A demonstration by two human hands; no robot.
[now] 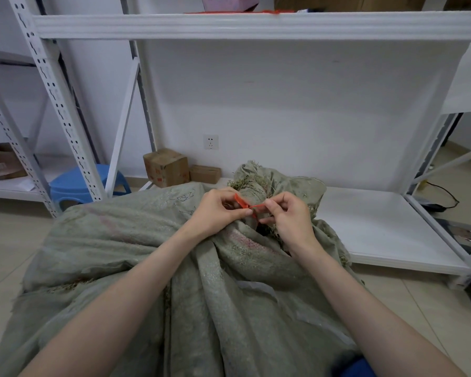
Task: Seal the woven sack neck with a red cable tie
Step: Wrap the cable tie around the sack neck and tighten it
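Note:
A large grey-green woven sack [125,257] lies on the floor in front of me, its neck [252,190] bunched and frayed at the far end. A red cable tie [245,204] is looped around the neck. My left hand [215,210] pinches the tie at its left part, against the bunched fabric. My right hand [288,216] pinches the thin tail of the tie on the right, between thumb and forefinger. The far side of the loop is hidden behind the neck.
A white metal rack stands ahead, its low shelf [378,229] just right of the sack and an upper shelf [256,25] overhead. Two cardboard boxes [166,167] sit by the wall, a blue stool [79,183] at left, a black cable [444,194] at right.

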